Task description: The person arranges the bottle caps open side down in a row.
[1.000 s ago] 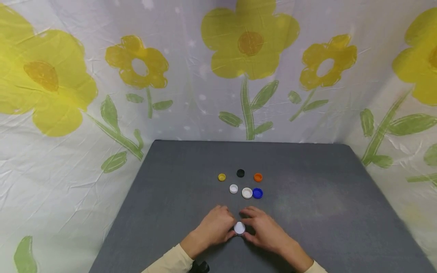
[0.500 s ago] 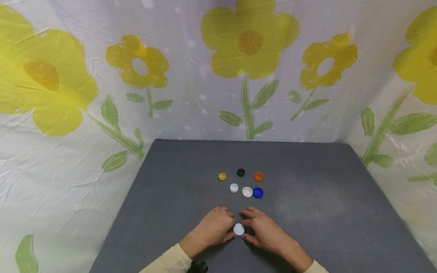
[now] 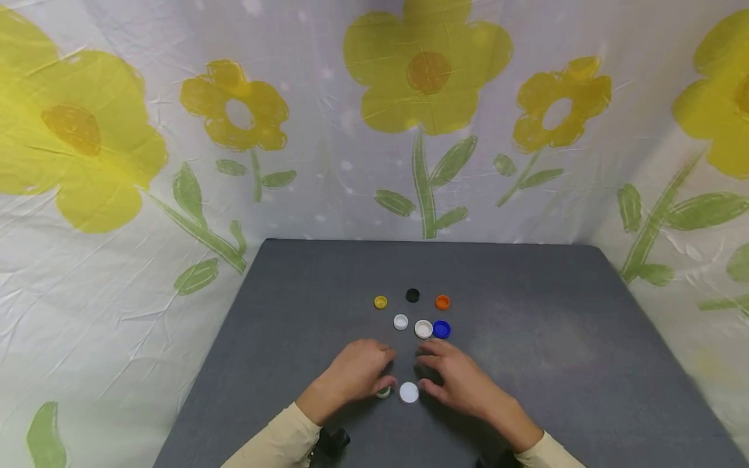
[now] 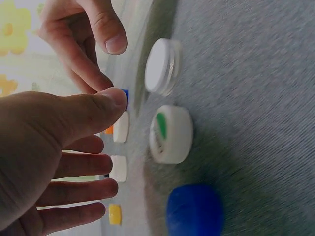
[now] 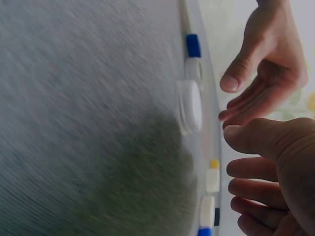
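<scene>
A round white cap (image 3: 409, 392) lies top side up on the grey table between my two hands. My left hand (image 3: 354, 374) hovers left of it, thumb and fingers apart and holding nothing. Below the left thumb sits a white cap with a green mark (image 4: 172, 133), mostly covered by the hand in the head view. A blue cap (image 4: 194, 211) beside it shows in the left wrist view and is hidden under the hand from above. To the right, my right hand (image 3: 459, 377) hovers with loosely bent fingers and nothing in them.
Farther back lie a yellow cap (image 3: 380, 302), a black cap (image 3: 412, 295) and an orange cap (image 3: 443, 301). Nearer are a small white cap (image 3: 400, 322), a larger white cap (image 3: 424, 329) and a blue cap (image 3: 441, 329). A flowered curtain (image 3: 328, 162) stands behind the table.
Both hands have drawn apart from the white cap, the left one up and leftward, the right one slightly upward. The cap now lies free, and the green-marked cap shows under the left thumb.
</scene>
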`<state>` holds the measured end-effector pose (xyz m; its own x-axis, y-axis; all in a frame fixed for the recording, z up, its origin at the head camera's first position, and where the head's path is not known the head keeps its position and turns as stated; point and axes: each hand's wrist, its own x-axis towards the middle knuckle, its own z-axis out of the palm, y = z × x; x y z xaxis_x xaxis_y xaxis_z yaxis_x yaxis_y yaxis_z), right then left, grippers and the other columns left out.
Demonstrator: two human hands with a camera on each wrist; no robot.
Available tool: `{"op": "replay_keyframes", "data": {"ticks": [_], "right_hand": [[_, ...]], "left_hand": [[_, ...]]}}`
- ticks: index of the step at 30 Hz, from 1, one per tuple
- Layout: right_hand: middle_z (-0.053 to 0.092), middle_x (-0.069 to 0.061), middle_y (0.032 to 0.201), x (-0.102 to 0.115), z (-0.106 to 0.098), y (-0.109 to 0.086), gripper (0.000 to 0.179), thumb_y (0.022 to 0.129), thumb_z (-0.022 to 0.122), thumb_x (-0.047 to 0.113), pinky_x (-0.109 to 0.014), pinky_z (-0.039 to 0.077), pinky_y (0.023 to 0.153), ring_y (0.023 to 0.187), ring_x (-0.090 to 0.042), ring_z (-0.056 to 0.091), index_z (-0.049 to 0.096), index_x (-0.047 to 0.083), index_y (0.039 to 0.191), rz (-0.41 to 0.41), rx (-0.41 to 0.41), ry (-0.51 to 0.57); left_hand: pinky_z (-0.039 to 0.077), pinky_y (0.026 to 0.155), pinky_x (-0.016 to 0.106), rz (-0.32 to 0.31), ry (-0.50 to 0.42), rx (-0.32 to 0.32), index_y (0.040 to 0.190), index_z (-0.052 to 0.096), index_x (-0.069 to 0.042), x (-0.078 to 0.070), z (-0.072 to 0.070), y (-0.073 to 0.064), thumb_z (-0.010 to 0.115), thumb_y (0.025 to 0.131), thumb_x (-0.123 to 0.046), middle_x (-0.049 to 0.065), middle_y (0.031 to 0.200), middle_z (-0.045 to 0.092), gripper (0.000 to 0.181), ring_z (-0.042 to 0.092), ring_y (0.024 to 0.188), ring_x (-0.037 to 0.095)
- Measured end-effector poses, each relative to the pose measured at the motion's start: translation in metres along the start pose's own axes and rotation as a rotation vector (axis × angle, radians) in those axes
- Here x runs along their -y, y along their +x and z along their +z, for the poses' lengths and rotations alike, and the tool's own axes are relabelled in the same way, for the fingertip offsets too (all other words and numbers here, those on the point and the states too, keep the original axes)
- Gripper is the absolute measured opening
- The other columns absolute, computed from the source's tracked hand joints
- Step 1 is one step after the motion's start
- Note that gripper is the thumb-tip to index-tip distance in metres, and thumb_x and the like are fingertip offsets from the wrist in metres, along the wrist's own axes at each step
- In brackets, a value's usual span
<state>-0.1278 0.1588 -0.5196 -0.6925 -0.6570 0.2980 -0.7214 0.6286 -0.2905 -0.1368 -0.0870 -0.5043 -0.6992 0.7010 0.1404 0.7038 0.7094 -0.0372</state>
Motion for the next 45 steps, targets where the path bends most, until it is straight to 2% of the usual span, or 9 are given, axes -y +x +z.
{"op": "replay_keyframes", "data": {"ticks": [8,13,17,23,32,39,45], "right_hand": [[0.065,-0.013,0.132,-0.013,-0.016,0.02,0.042,0.084,0.081,0.029,-0.048,0.048,0.103,0.127,-0.033,0.059,0.073,0.005,0.117,0.048,-0.051,-0.061],[0.066,-0.012,0.13,-0.021,-0.023,0.031,0.042,0.081,0.084,0.026,-0.047,0.05,0.101,0.124,-0.03,0.06,0.073,0.006,0.117,0.05,-0.088,-0.052],[0.066,-0.011,0.129,-0.024,-0.024,0.037,0.043,0.079,0.086,0.027,-0.046,0.052,0.098,0.122,-0.029,0.061,0.074,0.007,0.115,0.06,-0.108,-0.061],[0.068,-0.012,0.127,-0.026,-0.02,0.049,0.043,0.08,0.085,0.029,-0.047,0.051,0.098,0.12,-0.029,0.063,0.074,0.005,0.114,0.076,-0.124,-0.059],[0.069,-0.012,0.122,-0.03,-0.009,0.065,0.038,0.081,0.084,0.022,-0.047,0.052,0.094,0.117,-0.029,0.063,0.073,0.002,0.112,0.104,-0.144,-0.039],[0.069,-0.016,0.122,-0.037,0.002,0.077,0.037,0.082,0.083,0.019,-0.049,0.052,0.095,0.117,-0.032,0.064,0.073,-0.001,0.112,0.136,-0.11,-0.007],[0.07,-0.019,0.12,-0.043,0.014,0.08,0.035,0.081,0.083,0.016,-0.049,0.053,0.092,0.113,-0.035,0.065,0.074,-0.003,0.109,0.162,-0.084,0.006]], "left_hand": [[0.054,0.065,0.037,-0.015,0.024,-0.074,0.095,0.07,-0.017,0.016,-0.009,0.005,0.079,0.083,-0.045,-0.005,0.084,0.068,0.033,0.066,0.074,0.017],[0.055,0.067,0.037,-0.056,0.037,-0.066,0.099,0.069,-0.016,0.026,-0.015,0.009,0.078,0.085,-0.046,-0.004,0.087,0.069,0.034,0.068,0.077,0.017],[0.056,0.067,0.037,-0.097,0.006,-0.061,0.104,0.069,-0.015,0.033,-0.017,0.013,0.077,0.086,-0.044,-0.003,0.091,0.071,0.035,0.069,0.08,0.017],[0.055,0.06,0.038,-0.137,-0.029,-0.072,0.095,0.065,-0.018,0.04,-0.015,0.024,0.078,0.085,-0.043,-0.004,0.082,0.068,0.03,0.068,0.073,0.018],[0.053,0.057,0.041,-0.181,-0.065,-0.057,0.097,0.07,-0.016,0.046,-0.001,0.039,0.077,0.086,-0.043,0.0,0.077,0.067,0.03,0.068,0.072,0.021],[0.053,0.055,0.043,-0.214,-0.057,-0.047,0.088,0.068,-0.016,0.049,0.012,0.05,0.077,0.086,-0.041,0.002,0.074,0.066,0.028,0.068,0.07,0.024],[0.055,0.058,0.043,-0.231,-0.044,-0.005,0.086,0.068,-0.016,0.049,0.023,0.059,0.076,0.087,-0.039,0.004,0.079,0.069,0.024,0.07,0.073,0.024]]}}
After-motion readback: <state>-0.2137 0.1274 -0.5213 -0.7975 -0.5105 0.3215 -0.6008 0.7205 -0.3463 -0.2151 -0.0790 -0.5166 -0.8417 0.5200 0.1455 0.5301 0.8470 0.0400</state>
